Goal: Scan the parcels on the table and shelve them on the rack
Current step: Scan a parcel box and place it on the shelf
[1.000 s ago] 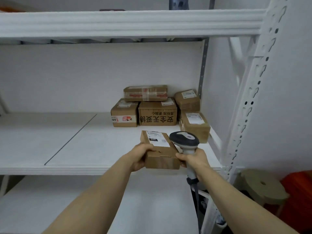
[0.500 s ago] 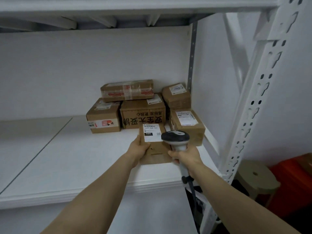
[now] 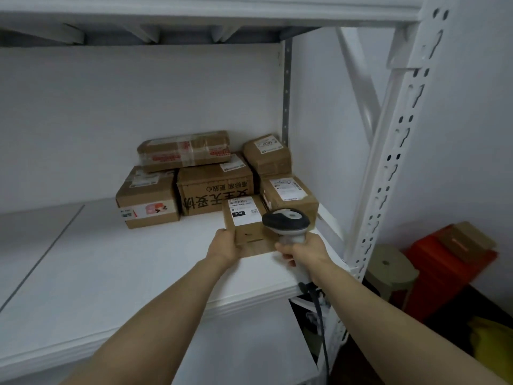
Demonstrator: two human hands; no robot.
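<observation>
Shelving step. The small brown cardboard parcel point(image 3: 247, 223) with a white printed label on top sits on the white metal rack shelf point(image 3: 125, 268), near the front right. It is just in front of the large brown carton printed with black characters point(image 3: 216, 187) and beside the labelled brown box point(image 3: 288, 194) in the right corner. We judge it is being slid into that gap.

How we would do it well:
- Push level along the board and keep the label facing up so it can be read later.
- Square the parcel's far edge to the printed carton and stop at contact, since a harder shove could shift the taped flat parcel point(image 3: 184, 151) stacked on top.
- Keep the scanner head clear of the corner box, and watch that its black cable point(image 3: 319, 307) hanging over the shelf lip does not snag.
- Let go only once the whole base is on the board.

Hand pose:
- Both forearms reach forward and slightly right.
- The left hand point(image 3: 223, 245) grips the parcel's near-left corner. Its fingers curl around the edge, but we cannot tell how they lie underneath.
- The right hand point(image 3: 304, 250) has its fingers wrapped tightly around the handle of the grey-and-white handheld barcode scanner point(image 3: 287, 222), knuckles close to the parcel's near-right corner. We cannot tell if they touch it.
</observation>
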